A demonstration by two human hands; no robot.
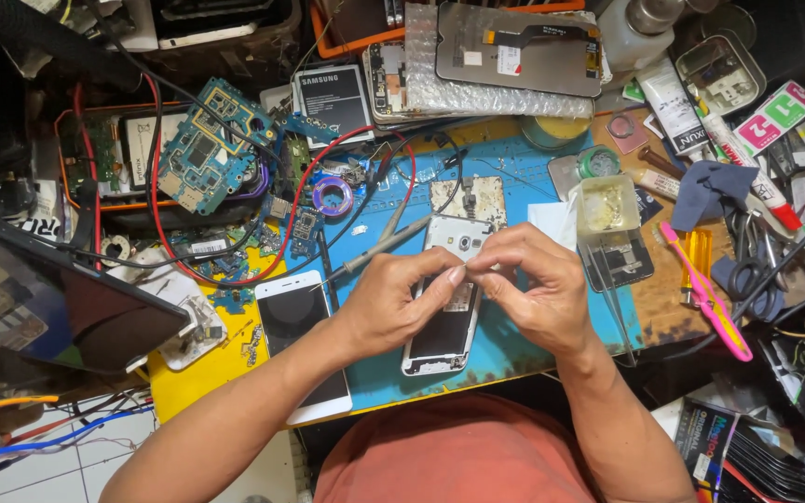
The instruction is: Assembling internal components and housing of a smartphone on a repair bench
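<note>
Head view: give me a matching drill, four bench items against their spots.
Things:
1. opened phone
2. white phone
3. pink tool
4. solder spool

Places:
A. right of the blue mat, on the brown bench
B. beneath both hands, on the blue mat
C. above the left hand, among red and black wires
D. left of the left hand, screen up

Pairs: 1-B, 2-D, 3-A, 4-C

My left hand (393, 303) and right hand (535, 289) meet fingertip to fingertip above an opened phone (446, 307) lying back-up on the blue mat (514, 345); whatever I pinch is too small to tell. A white phone (302, 345) lies just left of it, screen up. A circuit board (205, 149) sits farther left; pink tweezers (705, 289) lie to the right.
</note>
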